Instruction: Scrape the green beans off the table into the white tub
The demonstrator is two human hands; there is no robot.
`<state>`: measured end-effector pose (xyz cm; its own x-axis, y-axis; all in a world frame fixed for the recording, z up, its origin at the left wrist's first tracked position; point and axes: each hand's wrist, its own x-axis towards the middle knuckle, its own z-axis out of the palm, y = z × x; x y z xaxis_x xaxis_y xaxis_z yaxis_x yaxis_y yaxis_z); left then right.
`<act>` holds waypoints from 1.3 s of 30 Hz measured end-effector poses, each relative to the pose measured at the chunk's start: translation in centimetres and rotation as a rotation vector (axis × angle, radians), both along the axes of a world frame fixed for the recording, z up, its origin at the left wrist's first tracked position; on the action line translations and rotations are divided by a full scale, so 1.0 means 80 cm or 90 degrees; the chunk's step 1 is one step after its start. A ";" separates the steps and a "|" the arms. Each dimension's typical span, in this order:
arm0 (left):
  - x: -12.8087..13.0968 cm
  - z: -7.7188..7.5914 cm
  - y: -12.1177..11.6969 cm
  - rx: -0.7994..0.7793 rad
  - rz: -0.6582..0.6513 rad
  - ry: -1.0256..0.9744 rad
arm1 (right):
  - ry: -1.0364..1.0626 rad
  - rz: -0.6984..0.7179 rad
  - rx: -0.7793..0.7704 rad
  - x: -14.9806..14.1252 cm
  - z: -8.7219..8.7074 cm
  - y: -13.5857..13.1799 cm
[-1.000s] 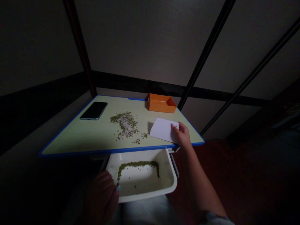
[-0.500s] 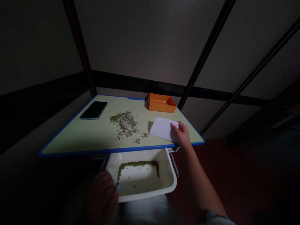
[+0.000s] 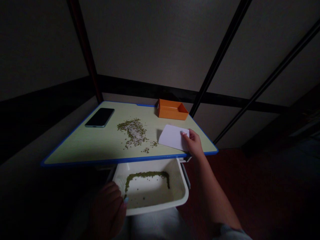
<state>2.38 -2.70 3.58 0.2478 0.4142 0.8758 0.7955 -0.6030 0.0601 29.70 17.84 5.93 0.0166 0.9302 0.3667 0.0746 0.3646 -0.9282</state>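
Observation:
My right hand (image 3: 193,142) pinches a white card (image 3: 172,136) by its right edge, thumb on top, over the right part of the table. Left of the card lies a spread of small green beans or seeds mixed with whitish grains (image 3: 135,131). Below the table's front edge is a white plastic drawer or bin (image 3: 147,193), pulled out, with more green beans (image 3: 147,174) along its back and sides. My left hand (image 3: 110,210) is closed at the bin's left front corner, in shadow; it seems to grip the rim.
The table (image 3: 82,146) has a pale top with a blue edge. A phone (image 3: 100,117) lies at its left, and an orange open box (image 3: 172,110) stands at the back right. A panelled wall (image 3: 150,50) rises behind.
My right hand and the white card have shifted very slightly to the left. The beans, the bin and my left hand look the same.

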 end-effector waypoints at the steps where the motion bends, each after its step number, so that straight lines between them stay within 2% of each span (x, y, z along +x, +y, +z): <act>1: 0.001 0.001 0.000 0.001 0.001 -0.005 | -0.001 0.000 -0.002 0.000 0.000 0.000; 7: 0.000 -0.002 0.001 0.018 0.003 0.002 | 0.014 0.010 -0.014 0.001 -0.001 -0.001; 13: 0.000 0.002 0.000 -0.008 -0.003 0.022 | 0.033 -0.020 0.009 0.001 -0.001 -0.001; 18: 0.000 0.003 -0.001 0.014 0.020 0.022 | 0.012 -0.013 0.004 0.001 0.000 -0.001; 28: -0.004 -0.008 -0.001 0.015 0.014 -0.002 | -0.002 -0.008 -0.013 0.002 -0.003 0.001; 39: -0.002 -0.004 0.000 0.005 0.006 0.008 | -0.031 -0.003 -0.005 0.000 -0.003 0.000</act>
<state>2.20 -2.70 3.28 0.2548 0.4091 0.8762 0.8015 -0.5963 0.0453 29.73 17.80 5.69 0.0030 0.9328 0.3603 0.1218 0.3572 -0.9260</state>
